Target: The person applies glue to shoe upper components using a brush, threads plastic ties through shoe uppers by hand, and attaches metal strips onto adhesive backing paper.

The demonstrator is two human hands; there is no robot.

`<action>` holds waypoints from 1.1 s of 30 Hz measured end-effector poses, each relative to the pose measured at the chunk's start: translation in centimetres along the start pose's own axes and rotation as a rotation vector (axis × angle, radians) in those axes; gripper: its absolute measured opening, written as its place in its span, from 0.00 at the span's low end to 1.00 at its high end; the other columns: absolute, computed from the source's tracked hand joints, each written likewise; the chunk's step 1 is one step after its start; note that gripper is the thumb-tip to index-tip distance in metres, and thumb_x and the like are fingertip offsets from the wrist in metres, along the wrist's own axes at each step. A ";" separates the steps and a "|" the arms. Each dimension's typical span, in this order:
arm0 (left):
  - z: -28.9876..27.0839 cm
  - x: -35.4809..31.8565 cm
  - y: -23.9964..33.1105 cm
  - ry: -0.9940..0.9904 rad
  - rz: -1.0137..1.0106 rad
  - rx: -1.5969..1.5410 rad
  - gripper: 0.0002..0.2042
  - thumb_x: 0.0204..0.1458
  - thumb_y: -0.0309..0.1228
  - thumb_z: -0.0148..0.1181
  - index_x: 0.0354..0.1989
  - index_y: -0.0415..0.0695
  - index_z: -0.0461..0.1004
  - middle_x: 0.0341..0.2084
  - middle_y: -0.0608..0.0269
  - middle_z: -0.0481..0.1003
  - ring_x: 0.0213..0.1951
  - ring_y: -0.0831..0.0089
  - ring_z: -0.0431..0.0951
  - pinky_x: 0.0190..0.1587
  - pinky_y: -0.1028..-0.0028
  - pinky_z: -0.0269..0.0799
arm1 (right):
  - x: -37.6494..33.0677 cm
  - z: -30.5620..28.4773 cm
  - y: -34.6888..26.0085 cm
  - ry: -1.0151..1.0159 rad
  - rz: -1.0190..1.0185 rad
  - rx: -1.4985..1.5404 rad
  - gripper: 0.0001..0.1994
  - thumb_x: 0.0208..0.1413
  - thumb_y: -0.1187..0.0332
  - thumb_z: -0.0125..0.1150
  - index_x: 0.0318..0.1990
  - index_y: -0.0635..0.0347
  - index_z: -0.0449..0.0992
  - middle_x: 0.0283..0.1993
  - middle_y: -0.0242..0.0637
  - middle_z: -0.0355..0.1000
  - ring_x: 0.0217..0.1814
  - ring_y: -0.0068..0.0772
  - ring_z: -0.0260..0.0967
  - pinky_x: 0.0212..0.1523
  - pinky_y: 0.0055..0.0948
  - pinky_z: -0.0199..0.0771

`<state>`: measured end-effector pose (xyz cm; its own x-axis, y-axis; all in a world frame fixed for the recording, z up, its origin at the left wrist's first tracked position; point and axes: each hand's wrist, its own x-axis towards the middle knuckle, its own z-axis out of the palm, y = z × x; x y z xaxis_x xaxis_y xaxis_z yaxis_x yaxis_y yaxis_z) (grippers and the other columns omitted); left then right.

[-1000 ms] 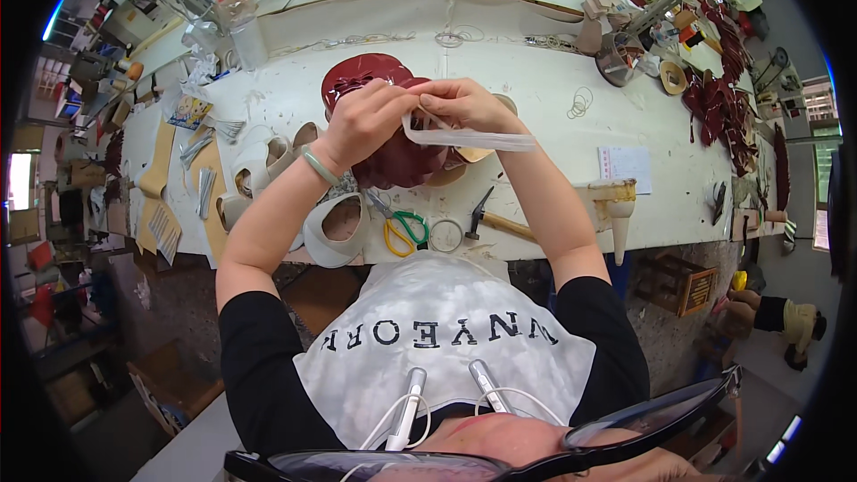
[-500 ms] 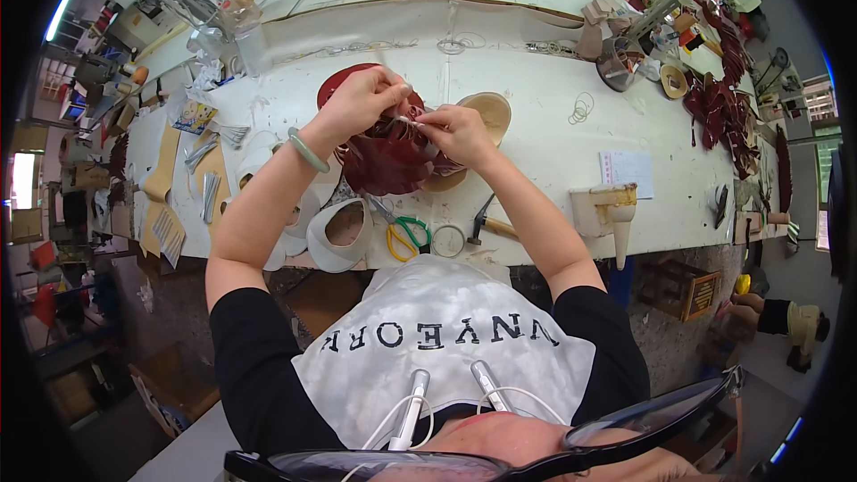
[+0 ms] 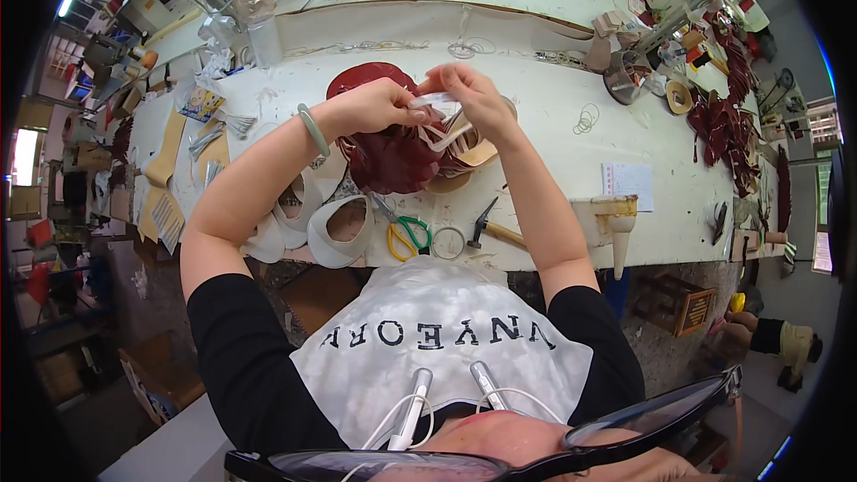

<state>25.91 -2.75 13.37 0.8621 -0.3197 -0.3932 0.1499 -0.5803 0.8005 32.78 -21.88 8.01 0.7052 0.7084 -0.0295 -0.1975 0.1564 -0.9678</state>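
Over the middle of the table, my left hand [image 3: 379, 107] pinches one end of a narrow white strip [image 3: 434, 100], a green bangle on its wrist. My right hand [image 3: 475, 105] grips the same strip from the other side, its fingers bent around it. Part of the strip loops down below the fingers. Directly beneath both hands lie glossy dark red leather pieces [image 3: 393, 168], partly covered by my left hand. Tan shoe-shaped pieces [image 3: 478, 157] show at their right edge, half hidden by my right hand.
Near the front edge lie white cut-out pieces [image 3: 337, 252], scissors with yellow and green handles [image 3: 412, 234], a ring-shaped roll [image 3: 447, 243] and a hammer [image 3: 502, 233]. A stained pale container [image 3: 607, 210] sits at the right edge. More dark red pieces [image 3: 719, 129] are piled far right.
My right hand has moved up and slightly right, and my left hand has come lower. The white strip now shows more plainly between them, with a loop hanging below.
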 end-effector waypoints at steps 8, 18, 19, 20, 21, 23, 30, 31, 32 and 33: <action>0.8 -0.8 -0.5 0.284 0.520 0.627 0.09 0.38 0.22 0.60 0.30 0.45 0.79 0.25 0.63 0.75 0.31 0.65 0.72 0.37 0.72 0.71 | -0.7 1.3 2.2 -0.130 0.049 -0.051 0.13 0.63 0.68 0.49 0.51 0.67 0.69 0.42 0.35 0.73 0.44 0.22 0.70 0.47 0.22 0.71; 1.9 -2.3 -2.2 0.746 0.874 0.935 0.06 0.38 0.28 0.58 0.28 0.47 0.74 0.32 0.67 0.76 0.35 0.70 0.74 0.34 0.71 0.72 | -1.2 1.3 1.2 -0.082 -0.043 -0.510 0.11 0.55 0.67 0.62 0.43 0.60 0.78 0.32 0.32 0.76 0.34 0.18 0.71 0.31 0.20 0.71; 2.2 -2.4 -2.5 0.716 0.854 0.962 0.06 0.39 0.28 0.58 0.28 0.47 0.74 0.34 0.68 0.75 0.36 0.71 0.74 0.35 0.72 0.71 | -0.9 0.6 1.5 -0.088 -0.181 -0.652 0.08 0.52 0.69 0.63 0.39 0.59 0.80 0.29 0.32 0.76 0.30 0.20 0.72 0.28 0.22 0.71; 2.3 -2.7 -2.7 0.692 0.855 0.967 0.06 0.39 0.28 0.57 0.28 0.48 0.73 0.34 0.69 0.75 0.36 0.71 0.74 0.34 0.72 0.70 | -1.0 0.9 0.3 -0.136 -0.335 -0.850 0.07 0.49 0.71 0.65 0.36 0.60 0.80 0.29 0.35 0.75 0.27 0.26 0.71 0.29 0.25 0.71; 2.3 -3.2 -3.1 0.671 0.894 0.972 0.05 0.40 0.29 0.56 0.28 0.48 0.73 0.34 0.69 0.75 0.36 0.72 0.74 0.34 0.72 0.70 | -1.1 1.5 -0.6 -0.222 -0.415 -0.958 0.06 0.47 0.71 0.65 0.34 0.60 0.79 0.29 0.37 0.73 0.29 0.34 0.71 0.31 0.29 0.70; 2.6 -4.4 -2.8 0.639 0.850 1.002 0.04 0.41 0.29 0.56 0.27 0.48 0.73 0.32 0.69 0.75 0.36 0.71 0.74 0.34 0.73 0.71 | -1.3 2.5 -1.1 -0.323 -0.506 -1.034 0.04 0.48 0.71 0.62 0.31 0.60 0.78 0.30 0.37 0.72 0.32 0.40 0.70 0.33 0.32 0.71; 6.1 -4.4 -4.8 0.947 0.887 0.751 0.04 0.39 0.28 0.55 0.20 0.47 0.66 0.18 0.65 0.69 0.22 0.65 0.75 0.25 0.68 0.70 | -2.9 1.4 2.8 -0.200 -0.429 -1.231 0.03 0.47 0.72 0.61 0.29 0.60 0.76 0.30 0.41 0.71 0.32 0.43 0.70 0.33 0.34 0.71; 6.2 -5.1 -4.4 0.995 0.860 0.733 0.04 0.40 0.27 0.55 0.20 0.46 0.65 0.17 0.63 0.68 0.21 0.64 0.74 0.24 0.68 0.69 | -3.5 2.0 2.0 -0.143 -0.438 -1.167 0.03 0.47 0.74 0.61 0.30 0.61 0.76 0.30 0.41 0.71 0.30 0.42 0.70 0.32 0.32 0.71; 6.2 -6.5 -3.5 1.051 0.869 0.707 0.05 0.41 0.26 0.54 0.22 0.44 0.63 0.17 0.62 0.67 0.19 0.62 0.74 0.22 0.68 0.69 | -4.4 2.6 0.6 -0.094 -0.484 -1.088 0.03 0.48 0.75 0.61 0.31 0.63 0.76 0.30 0.39 0.72 0.28 0.37 0.69 0.30 0.28 0.70; 6.4 -8.0 -2.3 1.090 0.838 0.714 0.05 0.41 0.26 0.54 0.22 0.44 0.63 0.17 0.62 0.67 0.19 0.62 0.74 0.22 0.68 0.69 | -5.4 3.2 -1.4 -0.056 -0.524 -1.005 0.03 0.49 0.76 0.61 0.32 0.65 0.76 0.30 0.38 0.72 0.26 0.32 0.68 0.28 0.25 0.69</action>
<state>15.52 -3.67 11.81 0.5486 -0.2267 0.8047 -0.5202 -0.8461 0.1163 27.06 -23.68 10.30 0.5036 0.7523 0.4248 0.7669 -0.1629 -0.6207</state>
